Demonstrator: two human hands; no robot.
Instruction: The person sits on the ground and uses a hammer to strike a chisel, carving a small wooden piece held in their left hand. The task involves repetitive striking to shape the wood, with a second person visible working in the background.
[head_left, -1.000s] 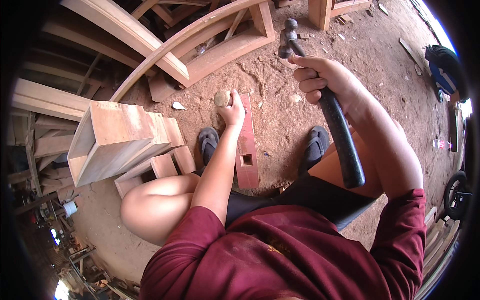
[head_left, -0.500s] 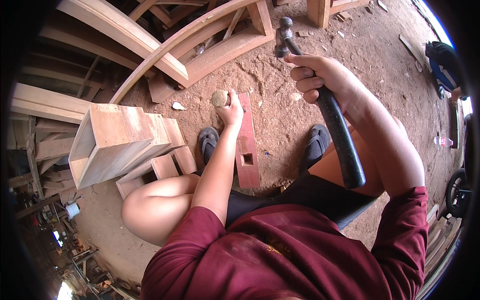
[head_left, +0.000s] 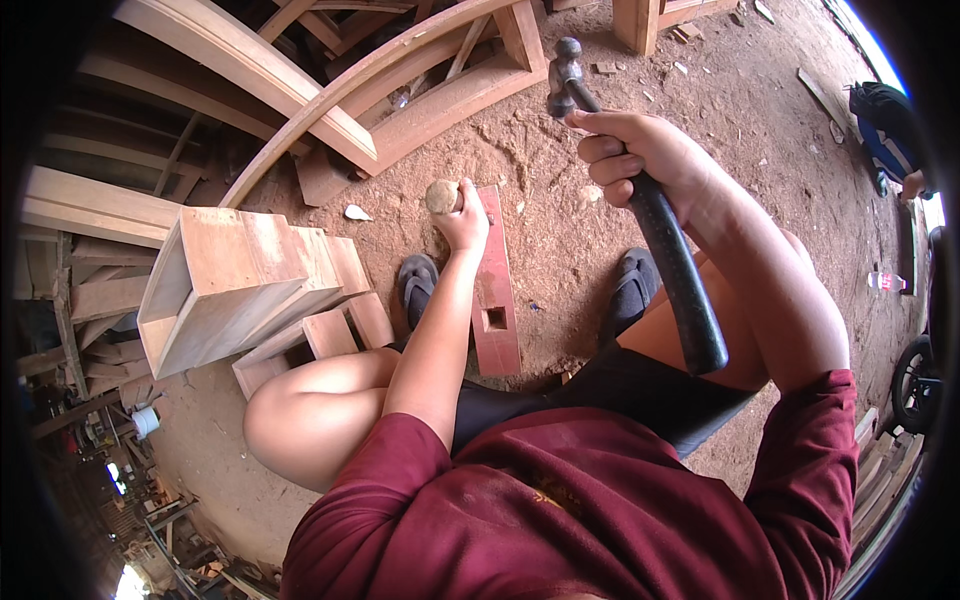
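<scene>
My left hand (head_left: 460,215) is closed round a tool with a round, pale wooden top (head_left: 442,197), likely a chisel handle, standing at the far end of a reddish plank (head_left: 494,350); its lower part is hidden. A square hole is cut in the plank's near part. My right hand (head_left: 650,165) grips a black-handled hammer (head_left: 685,300), raised to the right of my left hand with its ball-peen metal head up. My sandalled feet are on either side of the plank.
Wooden frames (head_left: 440,120) fill the upper left. Stepped box-like wooden pieces (head_left: 245,255) stand left of my leg. Sawdust and scraps cover the dirt ground. At the right are a dark blue bundle (head_left: 880,140), a plastic bottle (head_left: 885,281) and a wheel (head_left: 910,390).
The hammer and my right hand have shifted slightly left over the last second. My left hand stays on the wooden-topped tool.
</scene>
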